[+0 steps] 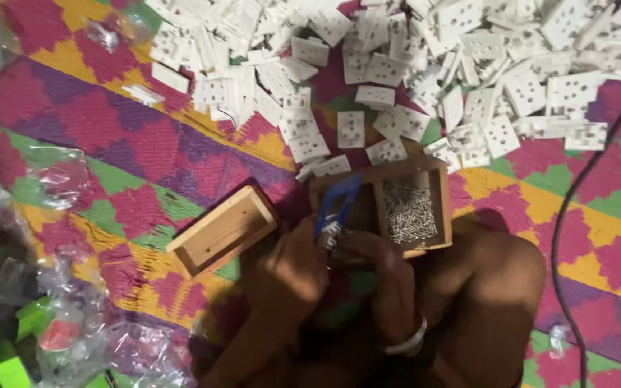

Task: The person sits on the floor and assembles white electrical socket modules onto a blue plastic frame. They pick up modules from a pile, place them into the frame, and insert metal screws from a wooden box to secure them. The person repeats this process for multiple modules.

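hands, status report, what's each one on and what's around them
Left hand grips blue-handled tool. Right hand pinches small part at its tip. Wooden tray of screws just beyond; white socket plates heaped further out.

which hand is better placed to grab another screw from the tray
Probably the right hand: it sits just below the wooden tray's screw pile. The left hand grips the blue-handled tool and lies farther from the screws.

A woven mat [109, 136] (pink, purple, green, yellow) carries a heap of white socket plates [425, 65], two wooden boxes [222, 230] [415, 208], clear plastic bags [8, 187] and a black cable [566, 237].
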